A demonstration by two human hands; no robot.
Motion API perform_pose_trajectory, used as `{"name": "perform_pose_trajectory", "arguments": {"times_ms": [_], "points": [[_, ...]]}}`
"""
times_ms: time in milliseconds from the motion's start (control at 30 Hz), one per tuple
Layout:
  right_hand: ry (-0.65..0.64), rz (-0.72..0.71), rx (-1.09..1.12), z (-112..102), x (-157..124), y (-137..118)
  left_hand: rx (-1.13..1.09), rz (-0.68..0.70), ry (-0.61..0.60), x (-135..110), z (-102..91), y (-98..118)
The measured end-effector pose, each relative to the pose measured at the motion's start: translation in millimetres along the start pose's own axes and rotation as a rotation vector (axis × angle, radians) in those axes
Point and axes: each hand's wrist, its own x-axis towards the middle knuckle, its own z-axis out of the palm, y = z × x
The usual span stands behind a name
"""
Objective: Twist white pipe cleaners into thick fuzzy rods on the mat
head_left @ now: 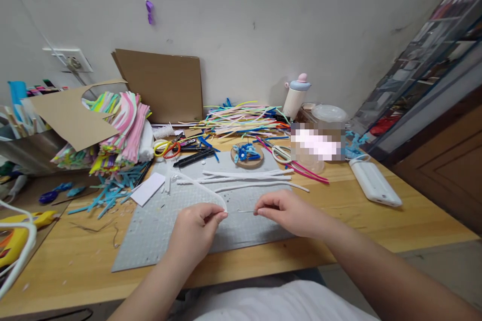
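My left hand (196, 230) is closed in a pinch on the end of a white pipe cleaner (199, 186) that curves back over the grey cutting mat (150, 230). My right hand (288, 213) is also pinched, gripping the other end of a thin bare wire (244, 211) that runs between the two hands. Both hands hover just above the mat near the table's front edge. More white pipe cleaners (244, 176) lie on the mat beyond my hands.
A pile of coloured pipe cleaners (116, 130) and cardboard (161, 85) stand at the back left. Scissors (280, 153), a small wooden disc with blue pieces (246, 154), a bottle (295, 95), a white power bank (373, 183) and a yellow glue gun (22, 228) are on the wooden table (414, 220).
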Motion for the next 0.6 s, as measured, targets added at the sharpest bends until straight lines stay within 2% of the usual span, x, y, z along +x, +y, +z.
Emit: {"name": "perform_pose_trajectory", "arguments": {"times_ms": [167,300,600], "points": [[0.041,0.009,-0.025,4,-4,12,0.113,0.026,-0.023,-2,3.1,-4],[0.004,0.023,0.023,3,-6,20,0.136,-0.046,-0.05,-3,0.6,-6],[0.084,0.043,-0.046,-5,-13,33,0.137,-0.111,-0.034,-5,-8.3,-17]]}}
